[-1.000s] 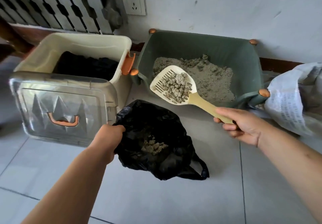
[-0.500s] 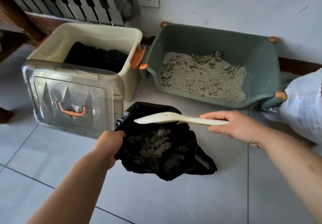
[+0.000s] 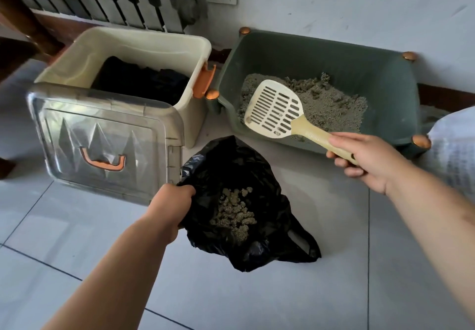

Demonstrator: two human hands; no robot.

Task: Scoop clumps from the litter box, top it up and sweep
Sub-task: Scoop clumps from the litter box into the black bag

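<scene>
A green litter box (image 3: 385, 78) with grey litter (image 3: 331, 106) stands against the wall. My right hand (image 3: 365, 160) grips the handle of a cream slotted scoop (image 3: 275, 108), whose empty head hangs over the box's front left corner. My left hand (image 3: 171, 206) grips the left rim of a black plastic bag (image 3: 246, 173) lying open on the floor tiles. A heap of litter clumps (image 3: 232, 212) sits inside the bag.
A cream storage bin (image 3: 123, 44) with dark contents stands left of the litter box, its clear lid (image 3: 100, 137) with an orange handle leaning on its front. A white woven sack (image 3: 455, 150) lies at the right edge. A radiator and wall socket are behind.
The scoop carried clumps from the litter box over the bag, tipped them in, and has swung back empty to the box. The heap in the bag grew. My left hand stayed on the bag.
</scene>
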